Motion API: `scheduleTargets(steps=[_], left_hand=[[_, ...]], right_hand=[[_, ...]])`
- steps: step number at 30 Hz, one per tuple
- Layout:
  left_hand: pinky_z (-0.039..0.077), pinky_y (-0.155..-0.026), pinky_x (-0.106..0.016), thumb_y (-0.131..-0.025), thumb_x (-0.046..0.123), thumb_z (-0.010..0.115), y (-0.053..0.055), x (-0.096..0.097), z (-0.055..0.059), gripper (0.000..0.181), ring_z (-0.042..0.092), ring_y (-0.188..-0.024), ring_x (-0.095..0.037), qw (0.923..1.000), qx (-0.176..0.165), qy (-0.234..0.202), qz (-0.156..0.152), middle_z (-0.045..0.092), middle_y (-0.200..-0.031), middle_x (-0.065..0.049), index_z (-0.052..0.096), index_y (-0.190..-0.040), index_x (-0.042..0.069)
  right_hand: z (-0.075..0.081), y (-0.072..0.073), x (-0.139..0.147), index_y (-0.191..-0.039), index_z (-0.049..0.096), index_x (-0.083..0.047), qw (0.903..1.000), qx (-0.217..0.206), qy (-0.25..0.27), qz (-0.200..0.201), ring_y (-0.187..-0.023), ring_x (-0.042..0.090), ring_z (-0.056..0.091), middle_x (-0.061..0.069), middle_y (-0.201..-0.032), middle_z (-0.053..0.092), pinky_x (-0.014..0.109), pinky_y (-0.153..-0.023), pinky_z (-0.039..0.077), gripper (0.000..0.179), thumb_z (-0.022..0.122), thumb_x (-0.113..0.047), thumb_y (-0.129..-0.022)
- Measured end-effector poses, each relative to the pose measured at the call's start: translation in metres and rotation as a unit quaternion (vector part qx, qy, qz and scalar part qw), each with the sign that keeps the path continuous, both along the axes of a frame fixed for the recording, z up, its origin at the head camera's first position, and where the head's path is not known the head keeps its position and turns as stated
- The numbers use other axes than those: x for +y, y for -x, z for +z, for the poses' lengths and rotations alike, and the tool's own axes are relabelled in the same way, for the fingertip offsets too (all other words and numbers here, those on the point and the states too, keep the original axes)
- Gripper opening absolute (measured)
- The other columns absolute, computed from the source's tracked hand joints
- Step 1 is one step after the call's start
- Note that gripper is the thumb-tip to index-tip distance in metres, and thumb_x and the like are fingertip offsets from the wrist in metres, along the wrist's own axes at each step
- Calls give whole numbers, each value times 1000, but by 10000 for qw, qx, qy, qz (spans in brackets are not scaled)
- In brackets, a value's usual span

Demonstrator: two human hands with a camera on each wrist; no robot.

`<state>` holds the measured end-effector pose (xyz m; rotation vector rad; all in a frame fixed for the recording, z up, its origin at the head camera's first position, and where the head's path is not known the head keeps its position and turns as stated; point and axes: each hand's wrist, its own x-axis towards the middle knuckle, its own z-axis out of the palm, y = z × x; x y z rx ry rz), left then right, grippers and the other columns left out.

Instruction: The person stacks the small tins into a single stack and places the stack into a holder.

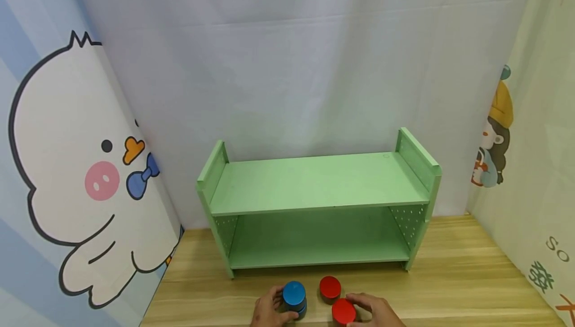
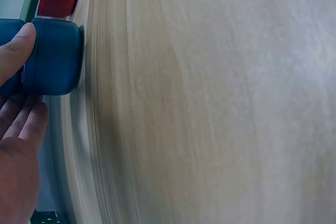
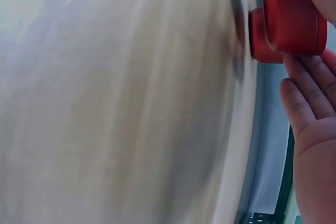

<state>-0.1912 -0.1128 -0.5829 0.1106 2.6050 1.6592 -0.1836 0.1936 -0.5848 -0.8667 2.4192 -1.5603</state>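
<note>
Two blue round tins are stacked at the table's front in the head view. My left hand [image 1: 268, 310] grips the upper blue tin [image 1: 294, 293], thumb on the near side and fingers behind. Under it the lower blue tin [image 2: 56, 59] stands on the table. A red round tin [image 1: 343, 311] is held between the thumb and fingers of my right hand [image 1: 376, 311]; the right wrist view shows it raised off the tabletop. Just behind it, another red tin [image 1: 330, 288] stands on the table, partly covered by the held one in the right wrist view.
Beyond the tins stands a pale green two-level shelf [image 1: 314, 237] with raised side panels. Wood-grain tabletop [image 1: 462, 277] extends to both sides of it. A grey-white cloth [image 1: 296, 82] hangs at the back, with printed cloths at left and right.
</note>
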Motion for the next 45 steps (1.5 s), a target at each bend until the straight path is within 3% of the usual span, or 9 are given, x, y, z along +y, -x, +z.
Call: scheduleTargets(steps=[4, 6, 10, 13, 23, 32, 41, 45], left_hand=[[61, -83, -42, -66, 0, 91, -1, 0, 1, 61, 66, -102, -42, 10000, -19, -61, 9, 66, -111, -27, 59, -116, -13], [61, -83, -42, -66, 0, 91, -1, -1, 1, 61, 66, -102, -42, 9999, 3, -100, -16, 66, -111, -27, 59, -116, -14], [62, -82, -42, -67, 0, 91, -1, -1, -1, 61, 66, -101, -43, 9999, 79, -101, -59, 66, -110, -29, 58, -116, -15], [62, -83, -41, -66, 1, 92, -1, 0, -1, 62, 66, -101, -43, 10000, 61, -53, -12, 66, -110, -29, 59, -116, -14], [61, -83, -43, -66, 1, 91, 0, -1, -1, 59, 66, -102, -42, 9999, 62, -95, -28, 67, -110, -27, 60, -115, -12], [61, -84, -45, -67, 1, 91, 0, -1, -3, 58, 66, -101, -42, 9997, 75, -215, -65, 67, -109, -27, 60, -114, -13], [61, -85, -46, -66, 1, 92, 1, -1, -3, 60, 66, -102, -40, 9998, -18, -170, 53, 68, -110, -25, 61, -116, -12], [61, -84, -46, -66, 2, 92, 0, -1, -4, 60, 66, -101, -40, 9999, 27, -130, 54, 68, -110, -24, 61, -116, -12]], right_hand=[[5, -1, -4, -122, 62, 14, 9978, 558, -279, -201, -110, 12, 63, 26, -116, 67, 29, -90, 59, 55, 82, -21, -85], [10, -2, -7, -124, 62, 11, 9978, 415, -420, -313, -111, 19, 65, 23, -118, 67, 35, -91, 59, 57, 82, -24, -84], [24, -1, -13, -129, 61, 6, 9972, -312, -504, -450, -115, 37, 62, 20, -125, 65, 50, -95, 56, 60, 82, -27, -84], [30, 1, -16, -130, 60, 8, 9972, -377, -494, -423, -115, 45, 60, 23, -126, 64, 56, -95, 53, 60, 82, -25, -84], [45, 8, -25, -130, 61, 6, 9961, 371, -654, -461, -115, 43, 60, 20, -126, 65, 54, -95, 54, 60, 80, -30, -86], [55, 16, -35, -129, 62, 4, 9944, 613, -699, -494, -117, 36, 62, 14, -127, 66, 47, -95, 57, 63, 78, -39, -87], [62, 24, -49, -129, 63, 3, 9969, 443, -527, -381, -117, 40, 60, 17, -127, 65, 55, -95, 54, 60, 81, -33, -86], [62, 27, -56, -130, 62, 3, 9972, 442, -536, -285, -118, 40, 60, 17, -127, 65, 53, -96, 54, 60, 79, -34, -87]])
